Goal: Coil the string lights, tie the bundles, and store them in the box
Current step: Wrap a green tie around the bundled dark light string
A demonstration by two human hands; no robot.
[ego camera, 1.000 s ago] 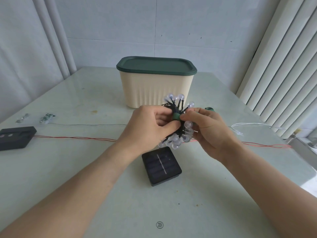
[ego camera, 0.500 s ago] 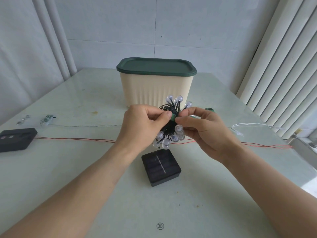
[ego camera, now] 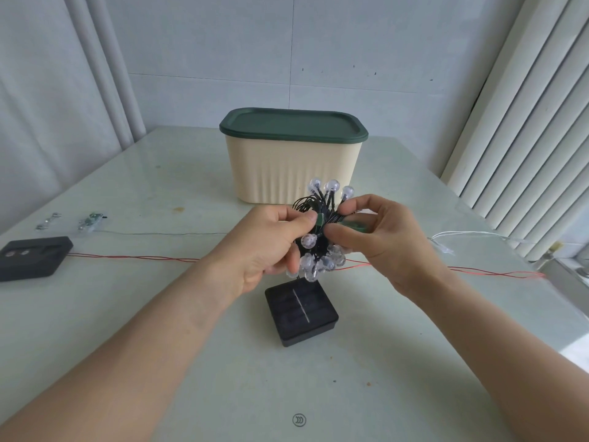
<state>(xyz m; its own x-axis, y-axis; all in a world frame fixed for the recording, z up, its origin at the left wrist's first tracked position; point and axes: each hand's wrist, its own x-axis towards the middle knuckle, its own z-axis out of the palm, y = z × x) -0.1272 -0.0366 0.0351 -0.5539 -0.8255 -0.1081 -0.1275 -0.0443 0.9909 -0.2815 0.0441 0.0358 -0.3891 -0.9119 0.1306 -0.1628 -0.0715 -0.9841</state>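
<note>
Single head view, worn at head height, looking forward and down over counter (ego camera: 134, 314). Wide angle: straight blinds (ego camera: 516, 154) bow at right edge. Both forearms enter from bottom corners, hands close at centre. Lidded box (ego camera: 293, 167) farther back, wall behind. No second view.

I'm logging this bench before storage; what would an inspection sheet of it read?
Surface: pale table, a few small stains.
Job's things: coiled bulb bundle held above the solar panel; box behind, lid on.
Clutter: black unit and small metal bits, far left.
Grips: left hand and right hand both pinch the bundle at a green tie.
Cables: red wire across the table; white wire right.
Surroundings: blinds right, tiled wall.
</note>
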